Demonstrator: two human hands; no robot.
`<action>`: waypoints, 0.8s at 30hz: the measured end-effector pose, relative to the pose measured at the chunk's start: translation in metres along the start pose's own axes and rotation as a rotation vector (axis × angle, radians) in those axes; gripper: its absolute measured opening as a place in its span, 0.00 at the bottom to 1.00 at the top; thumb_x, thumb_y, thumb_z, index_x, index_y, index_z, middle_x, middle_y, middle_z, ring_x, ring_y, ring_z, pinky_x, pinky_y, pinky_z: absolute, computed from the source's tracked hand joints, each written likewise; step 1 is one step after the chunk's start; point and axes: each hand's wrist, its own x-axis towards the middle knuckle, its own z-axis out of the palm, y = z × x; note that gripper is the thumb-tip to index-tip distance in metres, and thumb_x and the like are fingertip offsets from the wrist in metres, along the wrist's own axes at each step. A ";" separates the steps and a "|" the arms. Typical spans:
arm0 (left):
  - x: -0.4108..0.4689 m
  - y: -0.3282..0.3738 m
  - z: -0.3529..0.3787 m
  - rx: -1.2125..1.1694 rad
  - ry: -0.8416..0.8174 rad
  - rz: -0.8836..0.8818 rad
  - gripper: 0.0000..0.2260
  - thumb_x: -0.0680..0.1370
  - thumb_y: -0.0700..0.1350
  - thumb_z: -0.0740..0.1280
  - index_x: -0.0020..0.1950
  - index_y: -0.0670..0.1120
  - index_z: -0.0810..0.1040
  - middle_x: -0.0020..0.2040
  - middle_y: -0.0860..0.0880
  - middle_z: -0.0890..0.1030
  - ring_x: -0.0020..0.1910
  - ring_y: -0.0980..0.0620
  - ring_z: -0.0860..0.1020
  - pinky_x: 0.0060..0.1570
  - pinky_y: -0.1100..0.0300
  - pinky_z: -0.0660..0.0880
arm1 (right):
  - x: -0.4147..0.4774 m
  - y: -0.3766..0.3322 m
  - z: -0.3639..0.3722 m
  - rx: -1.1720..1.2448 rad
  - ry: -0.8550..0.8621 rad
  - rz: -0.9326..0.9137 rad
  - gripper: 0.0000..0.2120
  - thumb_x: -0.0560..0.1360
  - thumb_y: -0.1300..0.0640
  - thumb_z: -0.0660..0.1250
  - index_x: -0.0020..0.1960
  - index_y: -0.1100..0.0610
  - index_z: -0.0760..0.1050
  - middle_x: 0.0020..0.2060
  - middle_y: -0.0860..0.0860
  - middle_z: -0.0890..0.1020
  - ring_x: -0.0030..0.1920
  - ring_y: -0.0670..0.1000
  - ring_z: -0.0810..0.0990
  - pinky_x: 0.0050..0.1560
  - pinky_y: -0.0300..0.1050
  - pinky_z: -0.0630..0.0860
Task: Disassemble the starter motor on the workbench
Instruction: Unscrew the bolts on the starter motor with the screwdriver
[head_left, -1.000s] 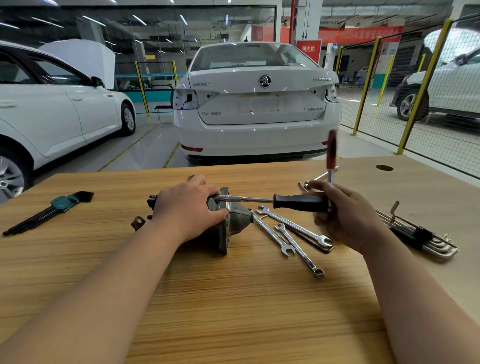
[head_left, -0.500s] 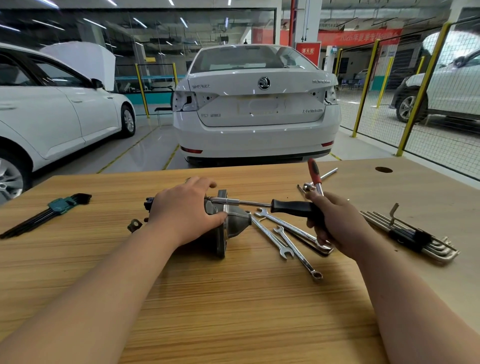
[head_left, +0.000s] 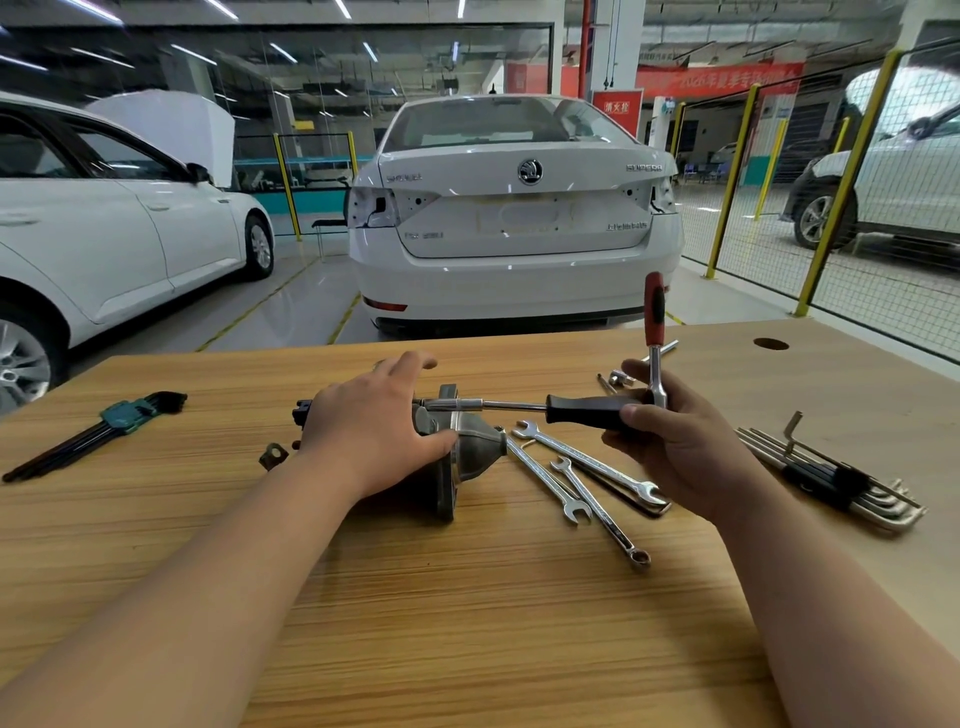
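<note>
Left hand (head_left: 374, 431) clasps grey starter motor (head_left: 478, 448), cone nose rightward; right hand (head_left: 675, 447) grips black-handled driver (head_left: 582, 410) at flange.

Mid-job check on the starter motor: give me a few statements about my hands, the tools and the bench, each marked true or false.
1. The left hand holds the starter motor on the workbench. True.
2. The right hand holds nothing. False: it grips the black-handled driver.
3. The driver's shaft points at the motor. True.
4. The red-handled ratchet lies flat on the bench. False: it stands upright at the right hand.
5. The green-holdered hex key set lies right of the motor. False: it lies to the left.
6. Wrenches lie between the motor and the right hand. True.
</note>
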 end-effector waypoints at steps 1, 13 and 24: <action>0.000 0.000 -0.001 0.003 -0.005 -0.001 0.33 0.70 0.69 0.63 0.70 0.59 0.58 0.62 0.56 0.74 0.55 0.52 0.76 0.38 0.58 0.63 | 0.000 0.001 0.000 0.006 -0.002 0.002 0.22 0.75 0.72 0.63 0.63 0.52 0.73 0.58 0.60 0.70 0.55 0.60 0.79 0.46 0.45 0.80; 0.002 0.000 -0.005 0.058 -0.133 0.009 0.22 0.71 0.70 0.59 0.60 0.64 0.71 0.55 0.58 0.71 0.51 0.54 0.73 0.38 0.57 0.62 | 0.004 0.012 0.004 -0.405 0.198 -0.154 0.10 0.83 0.50 0.57 0.57 0.52 0.74 0.39 0.53 0.82 0.26 0.51 0.74 0.30 0.47 0.74; 0.002 0.002 -0.008 0.061 -0.150 -0.013 0.21 0.70 0.71 0.59 0.58 0.63 0.72 0.52 0.59 0.72 0.45 0.56 0.70 0.36 0.58 0.62 | 0.005 0.012 -0.004 -0.133 0.060 -0.132 0.21 0.69 0.61 0.66 0.61 0.48 0.75 0.53 0.50 0.83 0.47 0.53 0.80 0.43 0.46 0.77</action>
